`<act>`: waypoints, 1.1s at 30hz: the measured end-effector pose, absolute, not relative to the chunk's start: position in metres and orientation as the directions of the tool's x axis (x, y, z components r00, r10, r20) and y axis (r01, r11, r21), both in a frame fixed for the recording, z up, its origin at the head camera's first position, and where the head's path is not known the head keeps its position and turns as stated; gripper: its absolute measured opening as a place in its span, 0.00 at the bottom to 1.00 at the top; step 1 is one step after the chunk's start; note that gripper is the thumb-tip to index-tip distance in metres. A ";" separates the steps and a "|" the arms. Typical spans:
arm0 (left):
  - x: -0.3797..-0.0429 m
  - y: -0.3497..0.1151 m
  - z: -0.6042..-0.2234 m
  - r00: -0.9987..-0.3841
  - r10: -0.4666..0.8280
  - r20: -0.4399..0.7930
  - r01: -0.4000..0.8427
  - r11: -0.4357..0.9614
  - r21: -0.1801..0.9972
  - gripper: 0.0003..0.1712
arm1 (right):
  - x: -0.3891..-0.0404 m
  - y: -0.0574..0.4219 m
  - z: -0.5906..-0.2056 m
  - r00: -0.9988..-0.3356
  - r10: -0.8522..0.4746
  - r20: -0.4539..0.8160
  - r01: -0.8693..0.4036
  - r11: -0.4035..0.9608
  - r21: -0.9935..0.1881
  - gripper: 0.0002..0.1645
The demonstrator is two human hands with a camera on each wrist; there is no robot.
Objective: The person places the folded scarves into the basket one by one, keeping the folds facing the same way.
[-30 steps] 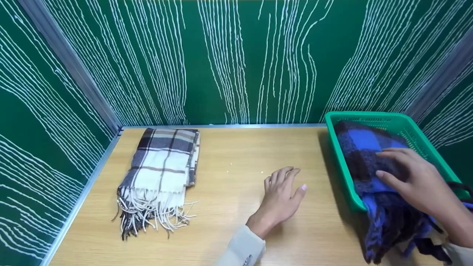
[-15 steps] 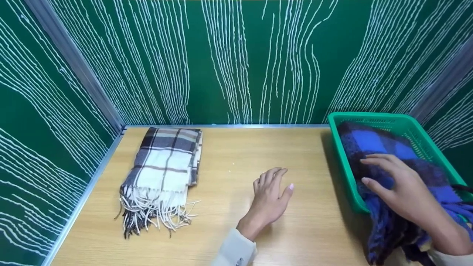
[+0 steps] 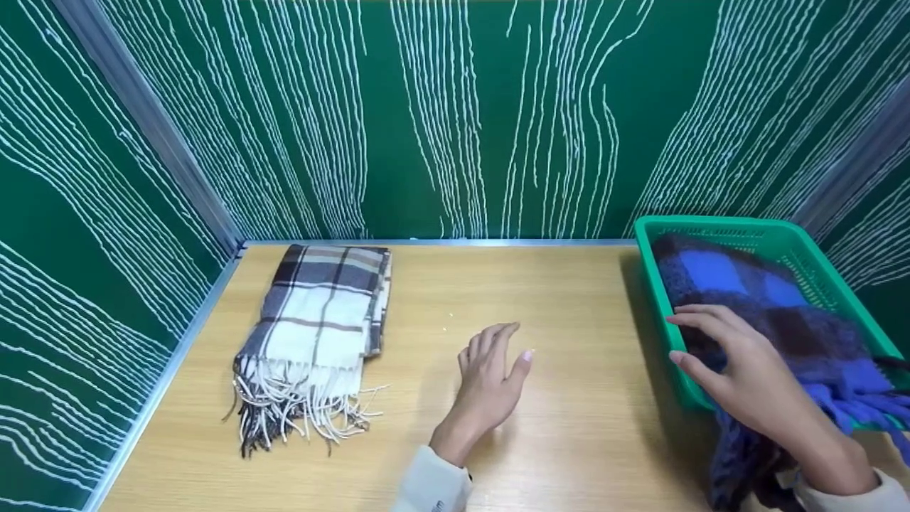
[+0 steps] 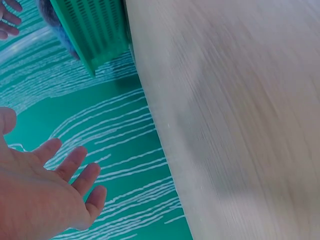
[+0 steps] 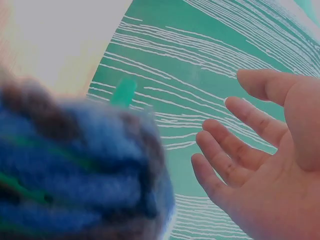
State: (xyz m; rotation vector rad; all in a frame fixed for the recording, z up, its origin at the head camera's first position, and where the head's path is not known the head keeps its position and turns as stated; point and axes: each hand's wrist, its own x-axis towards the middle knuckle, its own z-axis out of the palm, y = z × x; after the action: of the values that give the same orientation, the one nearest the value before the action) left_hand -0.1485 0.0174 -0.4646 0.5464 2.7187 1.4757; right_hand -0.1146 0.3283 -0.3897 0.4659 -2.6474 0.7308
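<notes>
A blue and black plaid scarf (image 3: 718, 274) lies in the green plastic basket (image 3: 718, 221) at the right. Its fringe hangs over the basket's near side. My right hand (image 3: 746, 377) hovers over the scarf near the basket's left rim, fingers loosely spread and holding nothing; the right wrist view shows the palm bare beside the blurred scarf (image 5: 85, 160). Above the middle of the table, my left hand (image 3: 487, 384) has relaxed fingers and grips nothing. A folded white, grey and brown plaid scarf (image 3: 313, 320) with a tasselled end lies at the left.
The wooden table (image 3: 526, 284) meets green panels (image 3: 426, 142) with wavy white lines at the back and sides. Grey metal posts (image 3: 163, 128) stand at the corners. Tiny white specks dot the tabletop between scarf and basket.
Both hands have drifted left, the right one across the blue scarf. That scarf's right-hand part has settled across the basket, its fringe now spread over the near right rim. The white scarf stays put.
</notes>
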 end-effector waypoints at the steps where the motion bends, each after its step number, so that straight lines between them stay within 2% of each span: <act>1: -0.149 0.015 -0.465 -0.941 0.295 0.164 0.298 0.496 0.815 0.34 | -0.115 0.327 -0.390 -0.883 -0.218 0.417 -0.401 0.811 -0.426 0.26; 14: -0.153 -0.007 -0.471 -0.957 0.230 0.178 0.273 0.499 0.822 0.33 | -0.114 0.307 -0.395 -0.912 -0.220 0.345 -0.368 0.809 -0.459 0.24; 26: -0.157 -0.027 -0.475 -0.968 0.173 0.182 0.246 0.510 0.824 0.32 | -0.118 0.290 -0.415 -0.852 -0.267 0.449 -0.472 0.763 -0.441 0.28; 33: -0.158 -0.038 -0.481 -0.975 0.138 0.176 0.222 0.524 0.822 0.31 | -0.120 0.283 -0.427 -0.866 -0.272 0.420 -0.466 0.745 -0.478 0.28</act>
State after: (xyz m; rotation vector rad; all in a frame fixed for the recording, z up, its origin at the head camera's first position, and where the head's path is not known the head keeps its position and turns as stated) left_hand -0.1576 -0.0379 -0.4807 0.3337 2.8185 1.5424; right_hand -0.1197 0.2832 -0.4272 0.5715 -2.6216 0.8425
